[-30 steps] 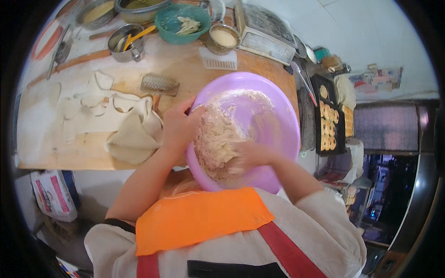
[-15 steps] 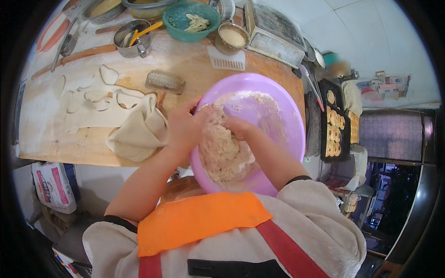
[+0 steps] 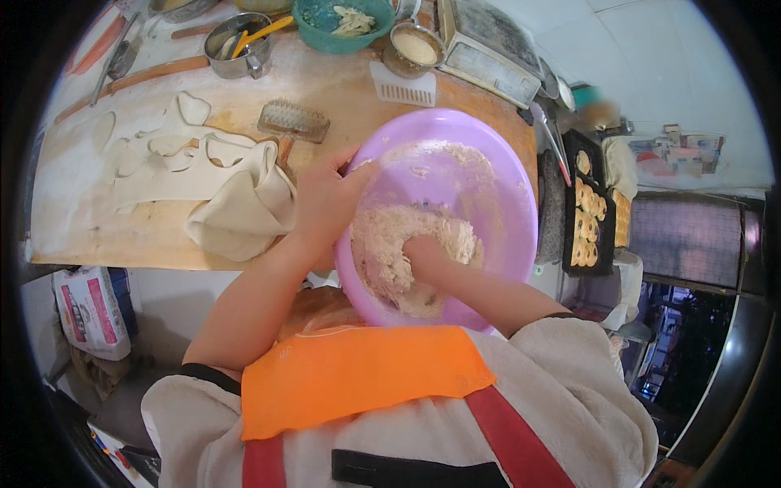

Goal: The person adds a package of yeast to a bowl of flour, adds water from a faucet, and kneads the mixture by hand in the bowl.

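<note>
A large purple basin tips toward me at the table's front edge, with shaggy, pale dough and floury smears inside. My left hand grips its left rim, thumb over the inside and fingers outside. Inside the basin, my right hand is curled and pressed into the middle of the dough, which hides its fingertips. Left of the basin lies a rolled dough sheet with round holes cut out, its near end folded over in a heap.
Behind the basin are a spiked block, a white slotted scraper, a bowl of pale grains, a metal cup, a green bowl and a scale. Black trays of buns stand at the right.
My right hand has moved from the basin's left side to its middle and pressed down into the dough. The dough has spread toward the right. My left hand stays on the rim.
</note>
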Motion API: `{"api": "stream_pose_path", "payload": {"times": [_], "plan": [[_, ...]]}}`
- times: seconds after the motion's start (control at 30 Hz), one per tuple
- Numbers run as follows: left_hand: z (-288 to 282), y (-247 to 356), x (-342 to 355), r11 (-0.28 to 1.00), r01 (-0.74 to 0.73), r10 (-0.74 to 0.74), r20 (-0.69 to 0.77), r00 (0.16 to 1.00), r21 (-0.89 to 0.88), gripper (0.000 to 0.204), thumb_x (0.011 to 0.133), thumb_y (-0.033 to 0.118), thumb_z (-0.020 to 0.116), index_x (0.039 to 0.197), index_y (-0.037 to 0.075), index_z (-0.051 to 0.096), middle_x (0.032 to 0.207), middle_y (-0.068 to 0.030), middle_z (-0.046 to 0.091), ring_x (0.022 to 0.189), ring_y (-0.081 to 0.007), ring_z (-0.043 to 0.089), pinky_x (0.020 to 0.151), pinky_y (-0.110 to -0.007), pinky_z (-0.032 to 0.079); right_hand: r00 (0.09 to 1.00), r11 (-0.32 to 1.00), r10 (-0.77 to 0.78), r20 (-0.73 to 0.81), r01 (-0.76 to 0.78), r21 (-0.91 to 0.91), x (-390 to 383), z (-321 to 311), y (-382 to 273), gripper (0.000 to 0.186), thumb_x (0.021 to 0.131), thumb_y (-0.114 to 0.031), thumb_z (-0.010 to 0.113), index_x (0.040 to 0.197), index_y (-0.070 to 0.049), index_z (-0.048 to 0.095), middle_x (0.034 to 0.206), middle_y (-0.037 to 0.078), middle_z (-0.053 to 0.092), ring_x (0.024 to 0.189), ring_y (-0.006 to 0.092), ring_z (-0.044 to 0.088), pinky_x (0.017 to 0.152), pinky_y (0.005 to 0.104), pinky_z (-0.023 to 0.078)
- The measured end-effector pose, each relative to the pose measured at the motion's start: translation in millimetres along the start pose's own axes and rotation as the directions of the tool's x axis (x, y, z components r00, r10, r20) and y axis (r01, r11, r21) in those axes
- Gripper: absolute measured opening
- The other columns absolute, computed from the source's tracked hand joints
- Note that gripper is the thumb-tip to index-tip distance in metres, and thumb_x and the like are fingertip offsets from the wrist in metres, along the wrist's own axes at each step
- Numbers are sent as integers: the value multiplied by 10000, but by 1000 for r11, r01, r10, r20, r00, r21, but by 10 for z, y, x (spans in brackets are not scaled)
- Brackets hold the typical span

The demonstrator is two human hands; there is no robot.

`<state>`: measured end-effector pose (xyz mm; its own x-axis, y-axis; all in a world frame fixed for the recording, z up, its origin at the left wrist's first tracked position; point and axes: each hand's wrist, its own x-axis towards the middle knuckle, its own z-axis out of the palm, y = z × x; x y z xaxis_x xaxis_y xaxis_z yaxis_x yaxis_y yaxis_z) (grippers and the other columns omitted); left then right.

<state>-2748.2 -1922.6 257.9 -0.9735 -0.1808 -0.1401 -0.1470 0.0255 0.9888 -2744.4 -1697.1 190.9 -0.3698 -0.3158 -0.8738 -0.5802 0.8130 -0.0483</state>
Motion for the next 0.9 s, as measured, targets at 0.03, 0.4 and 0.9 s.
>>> {"api": "stream_pose_path", "payload": {"times": [0.03,0.4,0.9], "plan": [[-39,37,55,1000,-18,18,-2,1000,-21,352,814,210,674,1098,2,672,731,-30,643,669,-71,546,627,-250,464,997,998,-36,-70,39,40,-137,-132,-15,517,701,-270,737,1144,-34,613,1266,205,556,1128,355,570,910,455,484],[17,-87,87,996,-81,82,-67,994,23,339,811,175,682,1101,-2,677,768,-66,682,679,-82,576,631,-264,473,960,529,166,-224,105,842,-154,-619,464,657,754,-362,765,1288,-48,545,1185,115,633,1092,240,595,951,366,455],[-17,-174,80,999,16,-18,-73,997,-29,335,822,144,683,1121,-6,668,814,-139,707,709,-119,631,681,-287,499,660,993,111,-743,-107,54,334,-66,1044,366,819,-357,658,1019,-52,699,974,194,676,992,339,606,879,417,475]]}}
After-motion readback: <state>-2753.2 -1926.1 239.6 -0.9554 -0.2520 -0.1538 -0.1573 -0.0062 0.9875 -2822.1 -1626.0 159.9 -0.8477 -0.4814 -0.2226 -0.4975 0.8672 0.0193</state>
